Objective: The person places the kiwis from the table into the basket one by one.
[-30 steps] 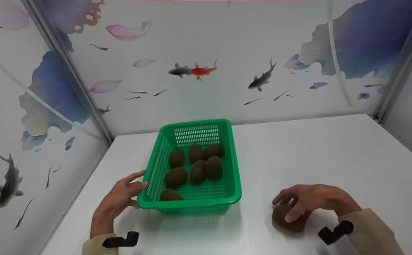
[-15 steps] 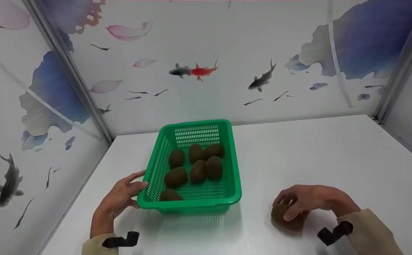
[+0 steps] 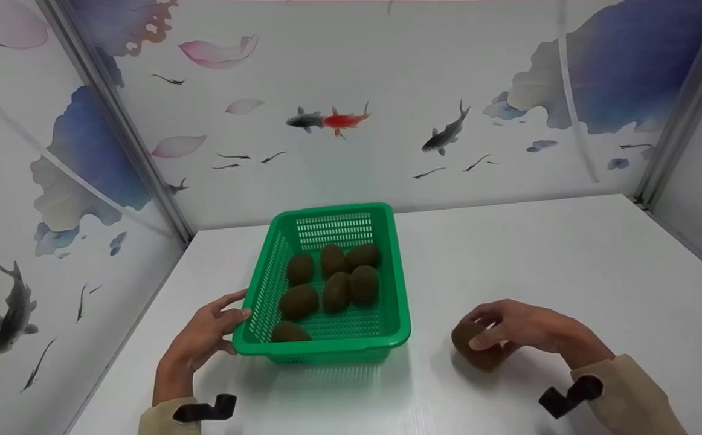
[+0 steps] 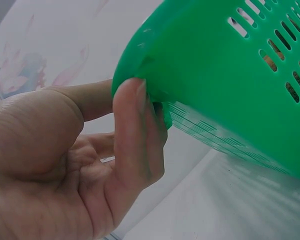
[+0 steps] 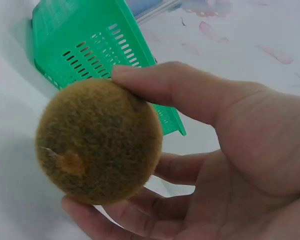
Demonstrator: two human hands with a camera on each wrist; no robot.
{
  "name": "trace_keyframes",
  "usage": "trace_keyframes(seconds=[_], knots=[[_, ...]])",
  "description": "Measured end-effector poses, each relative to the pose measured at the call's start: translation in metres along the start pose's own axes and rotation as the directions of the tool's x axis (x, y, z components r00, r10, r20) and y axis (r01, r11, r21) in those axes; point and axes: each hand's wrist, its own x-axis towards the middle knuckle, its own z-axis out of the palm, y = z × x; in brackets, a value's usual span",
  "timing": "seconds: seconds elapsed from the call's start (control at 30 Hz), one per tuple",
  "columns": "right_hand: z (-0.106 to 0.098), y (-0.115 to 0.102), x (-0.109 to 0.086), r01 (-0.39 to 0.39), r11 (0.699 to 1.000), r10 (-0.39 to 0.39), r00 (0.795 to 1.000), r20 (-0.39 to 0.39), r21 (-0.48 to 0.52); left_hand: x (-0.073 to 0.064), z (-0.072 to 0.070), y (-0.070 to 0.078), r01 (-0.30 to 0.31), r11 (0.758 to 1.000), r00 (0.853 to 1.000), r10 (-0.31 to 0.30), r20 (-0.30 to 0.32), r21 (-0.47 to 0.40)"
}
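A brown, fuzzy kiwi (image 3: 475,353) is pinched between the thumb and fingers of my right hand (image 3: 523,326), to the right of the basket. The right wrist view shows that kiwi (image 5: 97,142) end-on, with the thumb on top and fingers beneath. My left hand (image 3: 203,332) grips the near left rim of the green plastic basket (image 3: 357,345); up close in the left wrist view, thumb and fingers pinch the basket's rim (image 4: 127,60). Several kiwis (image 3: 298,302) lie inside the basket, one partly hidden behind its front rim.
The white table (image 3: 544,254) extends around the basket. Behind it stands a white wall panel (image 3: 387,169) printed with fish and petals, with side panels at left and right. Metal posts (image 3: 115,121) mark the corners.
My right hand has drawn its fingers closer round the kiwi and raised it a little, moving it slightly left and away from me. The left hand and basket stay in place.
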Motion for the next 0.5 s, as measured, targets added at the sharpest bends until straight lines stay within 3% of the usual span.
trace_keyframes(seconds=[0.5], knots=[[0.012, -0.021, -0.003, 0.134, 0.970, -0.131, 0.991, -0.025, 0.202, 0.001, 0.001, 0.000, 0.007, 1.000, 1.000, -0.007, -0.018, 0.003]])
